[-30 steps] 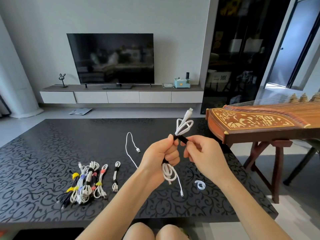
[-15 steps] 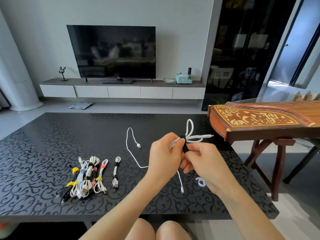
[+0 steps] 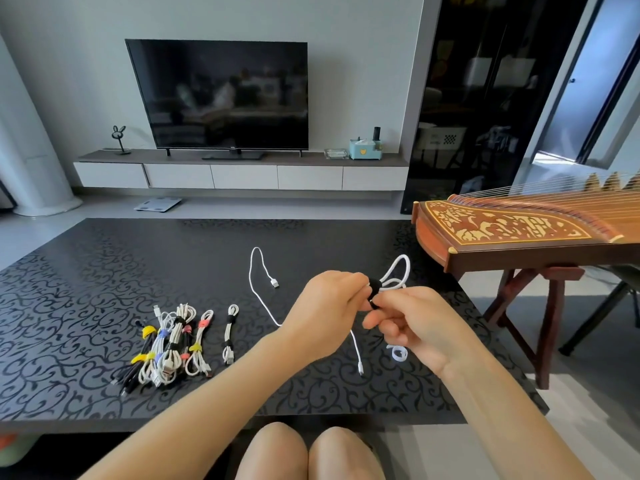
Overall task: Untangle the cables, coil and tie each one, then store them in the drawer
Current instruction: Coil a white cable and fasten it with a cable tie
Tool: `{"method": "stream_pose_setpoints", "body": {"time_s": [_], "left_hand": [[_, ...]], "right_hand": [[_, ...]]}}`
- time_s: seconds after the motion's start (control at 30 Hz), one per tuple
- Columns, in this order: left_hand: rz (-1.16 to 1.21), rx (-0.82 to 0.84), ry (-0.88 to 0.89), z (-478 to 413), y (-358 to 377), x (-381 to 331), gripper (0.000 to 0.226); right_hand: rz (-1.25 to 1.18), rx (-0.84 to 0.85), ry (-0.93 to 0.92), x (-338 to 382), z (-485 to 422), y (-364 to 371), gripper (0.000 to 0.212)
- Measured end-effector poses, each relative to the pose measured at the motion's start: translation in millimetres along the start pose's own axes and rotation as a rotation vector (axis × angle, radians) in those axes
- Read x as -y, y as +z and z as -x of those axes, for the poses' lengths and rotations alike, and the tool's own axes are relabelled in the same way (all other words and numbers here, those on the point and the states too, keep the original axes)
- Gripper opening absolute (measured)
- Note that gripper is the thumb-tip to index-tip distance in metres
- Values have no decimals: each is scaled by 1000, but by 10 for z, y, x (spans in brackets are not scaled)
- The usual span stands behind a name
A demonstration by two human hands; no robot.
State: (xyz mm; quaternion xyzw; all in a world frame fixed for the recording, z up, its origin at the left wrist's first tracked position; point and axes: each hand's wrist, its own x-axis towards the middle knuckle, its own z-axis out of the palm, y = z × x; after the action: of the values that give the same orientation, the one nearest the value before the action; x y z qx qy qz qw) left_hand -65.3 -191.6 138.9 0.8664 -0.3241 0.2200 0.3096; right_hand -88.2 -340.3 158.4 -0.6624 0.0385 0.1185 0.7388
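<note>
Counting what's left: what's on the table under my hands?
A loose white cable runs beneath the left hand, its middle covered; a small white loop shows under the right hand.

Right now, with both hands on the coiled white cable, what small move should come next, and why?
Probably press the end of the black tie down to close it. The left hand grips the coiled white cable, the right hand pinches the tie around its middle, so the wrap looks nearly done.
</note>
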Motion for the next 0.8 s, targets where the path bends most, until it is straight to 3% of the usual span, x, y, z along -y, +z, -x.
{"method": "stream_pose_setpoints", "body": {"time_s": [0.3, 0.4, 0.5, 0.6, 0.8], "left_hand": [[-91, 131, 170, 13, -91, 36, 22], [-61, 107, 180, 20, -133, 7, 20], [-10, 42, 170, 25, -137, -23, 29], [14, -16, 100, 27, -101, -3, 33], [151, -143, 0, 58, -35, -67, 20]], "right_hand": [[-487, 158, 299, -16, 19, -94, 13], [-675, 185, 316, -32, 24, -114, 35], [-760, 185, 285, -61, 28, -93, 44], [-745, 174, 222, -99, 40, -46, 27], [-453, 77, -128, -215, 110, 88, 14]]}}
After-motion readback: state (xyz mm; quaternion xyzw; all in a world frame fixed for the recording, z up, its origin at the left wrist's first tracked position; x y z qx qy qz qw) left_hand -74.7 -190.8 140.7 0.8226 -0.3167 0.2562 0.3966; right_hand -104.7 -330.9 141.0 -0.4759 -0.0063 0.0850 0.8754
